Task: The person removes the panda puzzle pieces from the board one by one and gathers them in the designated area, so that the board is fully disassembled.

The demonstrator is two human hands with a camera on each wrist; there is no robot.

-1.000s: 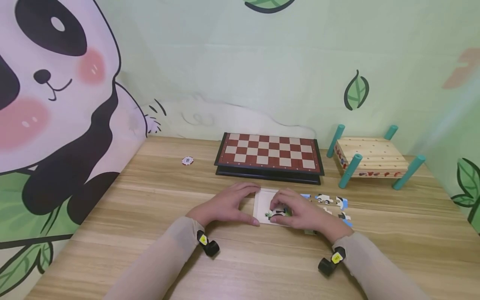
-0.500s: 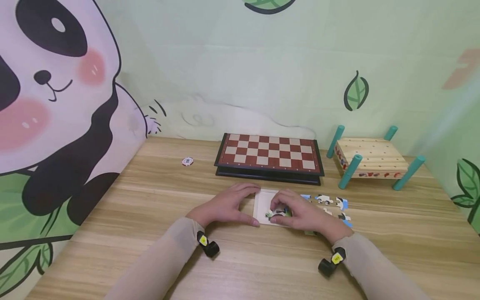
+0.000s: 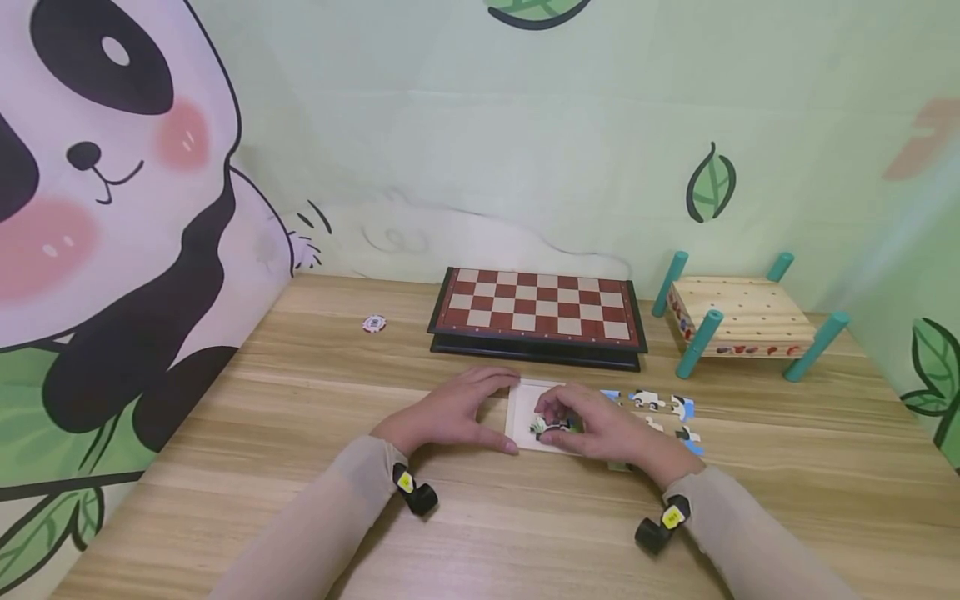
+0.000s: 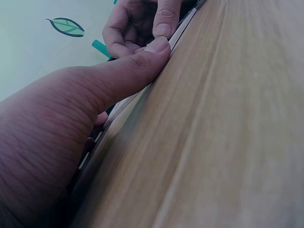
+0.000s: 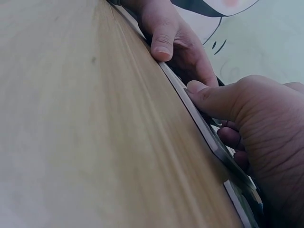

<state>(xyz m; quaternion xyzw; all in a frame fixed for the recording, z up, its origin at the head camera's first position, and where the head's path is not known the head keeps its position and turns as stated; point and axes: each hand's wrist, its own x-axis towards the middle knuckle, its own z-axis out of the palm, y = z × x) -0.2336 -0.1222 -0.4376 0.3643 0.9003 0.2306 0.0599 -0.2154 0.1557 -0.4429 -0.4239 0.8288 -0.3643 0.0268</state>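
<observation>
In the head view my left hand (image 3: 457, 408) is beside the left edge of a white puzzle tray (image 3: 523, 408), thumb at its near corner and fingers straight toward the far corner. My right hand (image 3: 592, 421) bends over the tray, thumb and index finger at a green, black and white jigsaw piece (image 3: 540, 426) in it. The palm side and other fingertips are hidden there. The left wrist view has the right thumb (image 4: 165, 21) facing curled fingers. In the right wrist view the right thumb (image 5: 199, 90) is at the tray's near edge (image 5: 199, 123).
Loose jigsaw pieces (image 3: 647, 400) lie right of the tray, partly behind the right hand. A folding chessboard (image 3: 536, 312) sits just behind it. At the back right stands a wooden pegboard (image 3: 742, 312) with teal posts; a poker chip (image 3: 374, 323) lies at the back left.
The right index finger has risen slightly off the jigsaw piece's left end, showing more of its green and white. The left hand and the tray have not visibly moved.
</observation>
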